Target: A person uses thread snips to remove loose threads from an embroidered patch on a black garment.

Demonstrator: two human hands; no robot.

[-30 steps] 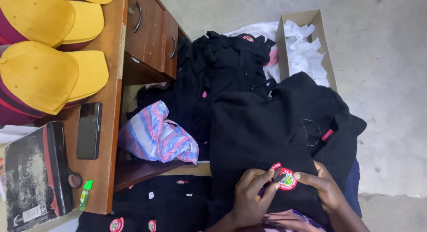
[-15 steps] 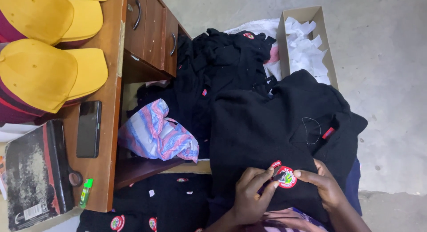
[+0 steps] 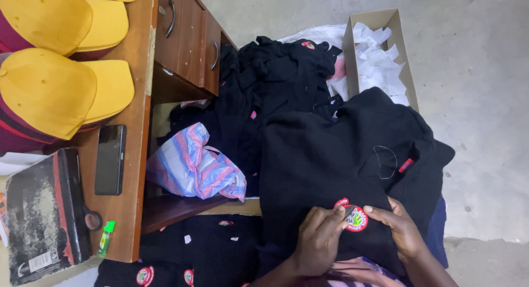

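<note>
A black garment (image 3: pixel 330 155) lies spread over my lap. On it sits a round red, white and green badge (image 3: pixel 355 218). My left hand (image 3: pixel 319 240) presses the badge's left edge with its fingertips. My right hand (image 3: pixel 399 226) touches the badge's right edge with thumb and forefinger. Both hands pinch the badge flat against the cloth. A thin loop of thread (image 3: pixel 386 160) and a small red tag (image 3: pixel 406 165) lie near the garment's collar.
A pile of black garments (image 3: pixel 270 83) lies beyond, beside a cardboard box of white paper scraps (image 3: pixel 377 55). A striped pink and blue bag (image 3: pixel 193 166) sits by a wooden desk (image 3: pixel 135 127) with drawers, yellow caps (image 3: pixel 55 88), a phone (image 3: pixel 110 159), scissors and a glue bottle (image 3: pixel 106 238).
The view has shifted slightly. My fingers have moved a little closer around the badge; nothing else has moved.
</note>
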